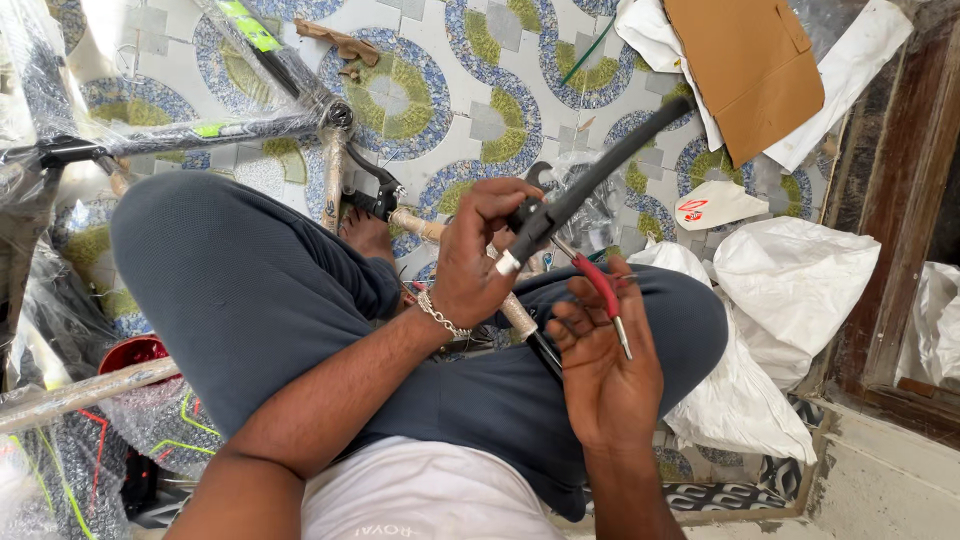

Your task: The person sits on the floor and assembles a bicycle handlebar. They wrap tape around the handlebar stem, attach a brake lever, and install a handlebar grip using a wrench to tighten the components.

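Brown cardboard (745, 70) on white sacks (795, 275) — patterned floor tiles (440, 90) (blue-green).

A tiled floor (440, 90) with blue-green rings is spreading under daylight. A dark wooden door frame (900, 200) is standing at three o'clock.
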